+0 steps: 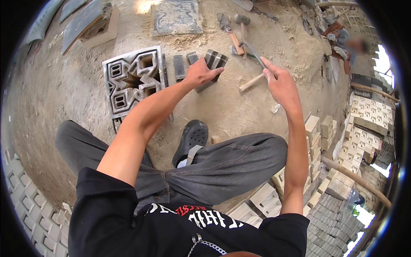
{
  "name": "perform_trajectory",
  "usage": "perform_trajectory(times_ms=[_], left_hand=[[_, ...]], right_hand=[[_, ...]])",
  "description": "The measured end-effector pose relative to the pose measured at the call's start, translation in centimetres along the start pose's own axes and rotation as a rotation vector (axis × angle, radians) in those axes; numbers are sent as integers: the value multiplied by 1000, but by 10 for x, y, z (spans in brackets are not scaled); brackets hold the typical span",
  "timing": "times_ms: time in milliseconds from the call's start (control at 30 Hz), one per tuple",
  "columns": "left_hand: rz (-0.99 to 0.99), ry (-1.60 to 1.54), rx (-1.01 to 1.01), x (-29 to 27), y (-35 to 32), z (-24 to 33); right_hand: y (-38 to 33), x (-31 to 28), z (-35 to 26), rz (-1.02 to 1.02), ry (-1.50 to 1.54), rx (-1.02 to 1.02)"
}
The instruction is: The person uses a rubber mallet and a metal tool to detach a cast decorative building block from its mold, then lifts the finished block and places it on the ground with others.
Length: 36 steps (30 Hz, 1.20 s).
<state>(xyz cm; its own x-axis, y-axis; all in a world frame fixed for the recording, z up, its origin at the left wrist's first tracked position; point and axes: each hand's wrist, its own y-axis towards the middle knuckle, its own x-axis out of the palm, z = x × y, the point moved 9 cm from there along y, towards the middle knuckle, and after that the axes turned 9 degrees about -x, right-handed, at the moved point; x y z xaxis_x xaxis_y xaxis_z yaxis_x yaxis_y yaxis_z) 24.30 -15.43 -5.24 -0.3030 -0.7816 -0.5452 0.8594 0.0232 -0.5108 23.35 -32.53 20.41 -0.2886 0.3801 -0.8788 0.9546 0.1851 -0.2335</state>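
Observation:
My left hand [200,73] is closed on a dark, ridged metal block [215,61] on the dusty ground, its thumb stretched along the near right side. Two smaller dark blocks, a flat upright-looking one [179,67] and a short one [192,57], lie just left of it. To their left stands a grey metal mould [136,81] with star-shaped and square openings; my left forearm crosses its lower right corner. My right hand [280,83] grips a thin grey metal rod-like tool [255,53] that points up and left. Its far end lies over wooden handles, so its exact kind is unclear.
A mallet [242,19], a small trowel [224,22] and a wooden stick [251,82] lie near the tool. A patterned plate [177,18] rests farther off. Pale blocks [314,132] stand at right; another person [341,40] works at far right.

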Motion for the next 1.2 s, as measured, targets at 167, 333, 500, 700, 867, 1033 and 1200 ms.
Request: perform_trajectory(times_ms=[167, 333, 500, 700, 867, 1033, 1200], left_hand=[[-210, -10, -185, 10, 23, 18], [149, 324, -69, 26, 65, 35], [216, 455, -2, 25, 75, 26], [377, 287, 211, 1, -1, 17], [578, 349, 256, -88, -123, -52], [814, 376, -279, -173, -180, -164], [785, 342, -353, -177, -177, -199]], right_hand=[[-6, -5, 39, 21, -83, -32], [-6, 5, 59, -52, -89, 88], [1, 15, 50, -120, -81, 181], [6, 19, 68, -11, -115, -134], [15, 34, 15, -145, -172, -71], [21, 57, -33, -184, -167, -253], [15, 111, -119, -433, -339, -407]])
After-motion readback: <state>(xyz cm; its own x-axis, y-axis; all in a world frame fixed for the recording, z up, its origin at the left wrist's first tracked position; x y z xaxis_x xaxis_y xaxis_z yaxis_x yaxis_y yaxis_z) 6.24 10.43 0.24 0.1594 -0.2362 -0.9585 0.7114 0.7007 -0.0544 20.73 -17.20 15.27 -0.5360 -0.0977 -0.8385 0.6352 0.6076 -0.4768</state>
